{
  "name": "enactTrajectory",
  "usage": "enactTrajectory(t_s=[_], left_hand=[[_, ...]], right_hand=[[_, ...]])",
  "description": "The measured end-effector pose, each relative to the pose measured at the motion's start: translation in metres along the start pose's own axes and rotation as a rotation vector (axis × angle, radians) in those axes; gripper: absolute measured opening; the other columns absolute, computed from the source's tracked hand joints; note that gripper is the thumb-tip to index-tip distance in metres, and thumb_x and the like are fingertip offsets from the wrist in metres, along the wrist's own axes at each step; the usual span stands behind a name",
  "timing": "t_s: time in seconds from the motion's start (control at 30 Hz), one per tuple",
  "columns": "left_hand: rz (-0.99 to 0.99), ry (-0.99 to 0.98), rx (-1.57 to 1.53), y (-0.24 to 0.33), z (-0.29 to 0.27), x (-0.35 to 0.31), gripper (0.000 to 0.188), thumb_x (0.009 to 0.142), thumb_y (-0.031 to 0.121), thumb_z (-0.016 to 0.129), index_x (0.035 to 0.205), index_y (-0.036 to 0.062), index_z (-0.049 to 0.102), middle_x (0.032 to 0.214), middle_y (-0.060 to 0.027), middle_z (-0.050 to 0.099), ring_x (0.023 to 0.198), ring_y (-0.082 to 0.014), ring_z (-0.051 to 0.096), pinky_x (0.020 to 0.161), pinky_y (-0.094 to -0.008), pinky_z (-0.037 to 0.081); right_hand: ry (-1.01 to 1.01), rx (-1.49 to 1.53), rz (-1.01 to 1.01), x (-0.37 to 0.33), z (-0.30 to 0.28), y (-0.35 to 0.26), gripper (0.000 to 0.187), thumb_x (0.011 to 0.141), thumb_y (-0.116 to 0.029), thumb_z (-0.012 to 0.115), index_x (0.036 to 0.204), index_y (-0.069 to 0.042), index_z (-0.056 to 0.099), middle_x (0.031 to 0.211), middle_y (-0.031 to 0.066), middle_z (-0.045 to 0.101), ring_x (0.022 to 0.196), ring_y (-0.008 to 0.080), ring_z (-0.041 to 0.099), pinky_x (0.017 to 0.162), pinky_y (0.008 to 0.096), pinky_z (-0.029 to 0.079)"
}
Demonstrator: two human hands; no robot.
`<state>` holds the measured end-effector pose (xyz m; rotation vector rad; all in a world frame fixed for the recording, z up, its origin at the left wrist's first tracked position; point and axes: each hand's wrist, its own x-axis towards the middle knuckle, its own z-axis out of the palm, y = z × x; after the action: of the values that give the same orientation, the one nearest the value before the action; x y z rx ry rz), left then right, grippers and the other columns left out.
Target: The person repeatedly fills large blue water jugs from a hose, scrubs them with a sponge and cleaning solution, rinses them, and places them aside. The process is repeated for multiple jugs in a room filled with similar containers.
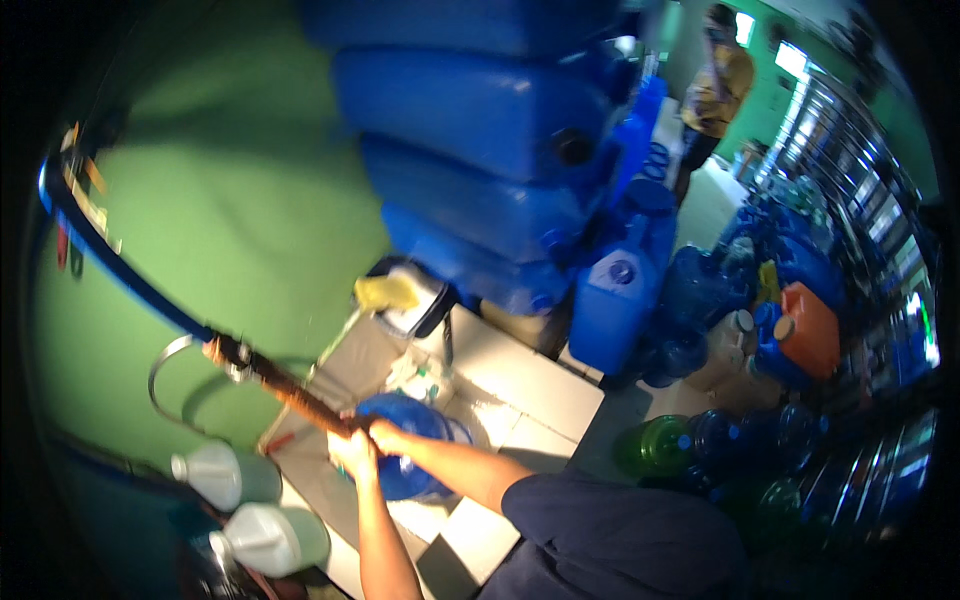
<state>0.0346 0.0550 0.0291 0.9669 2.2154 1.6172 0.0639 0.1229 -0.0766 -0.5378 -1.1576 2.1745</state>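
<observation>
Both my hands meet at the lower end of a long blue hose [130, 272], whose near part is brown and rough-looking with a metal fitting around it. My left hand [352, 453] is closed on this brown end, and my right hand [386, 438] is closed beside it, slightly to the right. The hose slopes up to the far left, along a green wall. Directly beneath my hands, a round blue water jug [425, 484] lies or stands in a pale tiled basin [535, 382]; its mouth is hidden by my hands and forearm.
White jugs [285, 540] with handles stand left of the basin. Large blue containers [450, 100] are stacked behind. A blue jerrycan [612, 310], an orange jerrycan [808, 332] and several water jugs crowd the right. A dark bucket [432, 318] holds yellow cloth. A person [722, 85] stands far back.
</observation>
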Motion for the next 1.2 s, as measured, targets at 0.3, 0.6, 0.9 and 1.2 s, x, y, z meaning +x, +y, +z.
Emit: enactTrajectory(t_s=[0.3, 0.6, 0.9, 1.2], left_hand=[[0.061, 0.013, 0.000, 0.007, -0.004, -0.006, 0.030, 0.086, 0.023, 0.069, 0.106, 0.0023, 0.063, 0.091, -0.0211, 0.068, 0.085, -0.0385, 0.067, 0.077, -0.0425, 0.052], [0.117, 0.024, 0.124, 0.009, -0.004, -0.015, 0.031, 0.089, 0.029, 0.064, 0.107, 0.0040, 0.061, 0.101, -0.0195, 0.064, 0.094, -0.0421, 0.063, 0.081, -0.0464, 0.050], [0.169, 0.036, 0.126, 0.009, -0.004, -0.018, 0.030, 0.089, 0.029, 0.064, 0.104, 0.0039, 0.061, 0.098, -0.0187, 0.063, 0.091, -0.0416, 0.063, 0.079, -0.0466, 0.051], [0.177, 0.082, 0.123, 0.002, 0.002, -0.017, 0.029, 0.086, 0.027, 0.067, 0.107, 0.0061, 0.063, 0.098, -0.0180, 0.064, 0.090, -0.0405, 0.063, 0.078, -0.0460, 0.051]], right_hand=[[0.097, -1.053, -0.253, -0.032, 0.007, -0.028, 0.033, 0.090, -0.031, 0.063, 0.117, -0.012, 0.059, 0.110, 0.0163, 0.069, 0.101, 0.0339, 0.067, 0.081, 0.0425, 0.053], [0.159, -0.938, -0.204, -0.041, 0.005, -0.033, 0.021, 0.092, -0.022, 0.062, 0.107, -0.006, 0.060, 0.104, 0.0140, 0.070, 0.099, 0.0266, 0.067, 0.084, 0.0357, 0.051], [0.164, -0.791, -0.245, -0.043, 0.008, -0.035, 0.022, 0.094, -0.026, 0.059, 0.103, -0.006, 0.058, 0.095, 0.0169, 0.070, 0.090, 0.0317, 0.068, 0.075, 0.0387, 0.051], [0.159, -0.832, -0.256, -0.041, 0.009, -0.037, 0.019, 0.097, -0.025, 0.056, 0.101, -0.007, 0.059, 0.094, 0.0151, 0.070, 0.083, 0.0287, 0.067, 0.074, 0.0374, 0.051]])
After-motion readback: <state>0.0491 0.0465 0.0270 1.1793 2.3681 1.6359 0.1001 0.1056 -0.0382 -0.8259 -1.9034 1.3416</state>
